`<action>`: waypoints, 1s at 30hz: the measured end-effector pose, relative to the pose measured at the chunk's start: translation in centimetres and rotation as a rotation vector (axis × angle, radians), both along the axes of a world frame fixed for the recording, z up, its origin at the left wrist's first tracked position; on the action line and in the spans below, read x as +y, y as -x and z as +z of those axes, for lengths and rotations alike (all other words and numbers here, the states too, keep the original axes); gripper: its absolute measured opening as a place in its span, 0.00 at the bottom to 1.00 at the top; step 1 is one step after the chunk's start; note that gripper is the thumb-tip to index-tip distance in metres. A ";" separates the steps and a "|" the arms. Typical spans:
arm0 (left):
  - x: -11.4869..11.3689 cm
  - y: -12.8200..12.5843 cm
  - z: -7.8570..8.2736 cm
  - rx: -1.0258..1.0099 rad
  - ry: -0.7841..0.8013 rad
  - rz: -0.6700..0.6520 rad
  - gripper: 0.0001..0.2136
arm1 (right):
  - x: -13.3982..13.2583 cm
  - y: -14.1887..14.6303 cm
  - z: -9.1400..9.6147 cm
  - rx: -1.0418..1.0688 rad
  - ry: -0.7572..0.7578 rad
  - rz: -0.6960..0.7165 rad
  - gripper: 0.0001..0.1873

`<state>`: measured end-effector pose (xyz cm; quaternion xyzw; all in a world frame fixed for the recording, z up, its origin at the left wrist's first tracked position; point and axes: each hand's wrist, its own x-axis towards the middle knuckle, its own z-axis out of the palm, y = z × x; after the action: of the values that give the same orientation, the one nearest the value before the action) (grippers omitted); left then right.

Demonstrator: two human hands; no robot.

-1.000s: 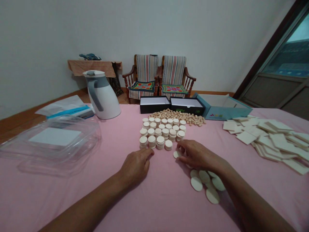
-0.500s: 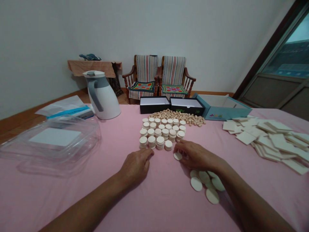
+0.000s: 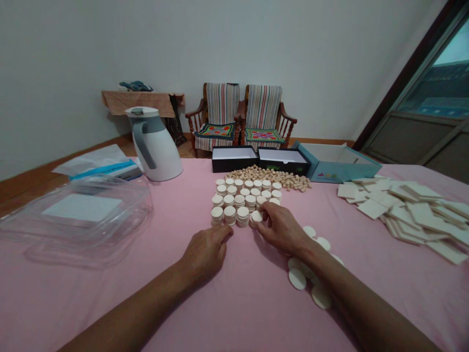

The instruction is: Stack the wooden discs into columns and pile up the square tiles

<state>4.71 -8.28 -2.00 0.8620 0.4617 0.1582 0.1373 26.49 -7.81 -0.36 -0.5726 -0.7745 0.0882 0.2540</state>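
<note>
A pink cloth-covered tabletop (image 3: 220,313) runs past the bottom edge, bearing rows of stacked pale round discs (image 3: 239,200), seemingly wood. Beyond these stacks stand two wooden armchairs with striped covers (image 3: 222,105), their lower parts hidden. Left of the stacks, the clear plastic container (image 3: 144,210) is cut off by the frame, its outline hard to trace. To their right, a heap of flat pale square tiles (image 3: 414,210) meets the picture's edge. The open light-blue box (image 3: 337,171) sits behind the stacks to the right, its print unreadable; behind and left is a white-and-grey jug (image 3: 161,151). Two black open boxes (image 3: 234,165) stand directly behind.

The left hand (image 3: 205,252) rests loosely curled in front of the stacks' left part; no held thing shows, but its underside is hidden. At the front row's right end, the right hand (image 3: 280,227) is nearly closed, thumb and forefinger pinching a pale disc (image 3: 256,215) at the stack there; whether it bears on that stack is unclear. Loose pale discs (image 3: 297,279) lie nearer and right of the stacks, partly covered by the right forearm. Small tan rounded pieces (image 3: 271,174) lie heaped just behind the stacks, too tiny to make out singly.
</note>
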 end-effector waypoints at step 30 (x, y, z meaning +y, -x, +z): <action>0.1 0.1 -0.5 -0.030 -0.023 -0.004 0.12 | -1.6 -2.5 1.5 -0.382 0.282 0.120 0.14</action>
<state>4.59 -8.19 -2.51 0.8619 0.4560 0.1761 0.1348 28.99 -9.40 1.14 -0.5618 -0.8210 0.1005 0.0150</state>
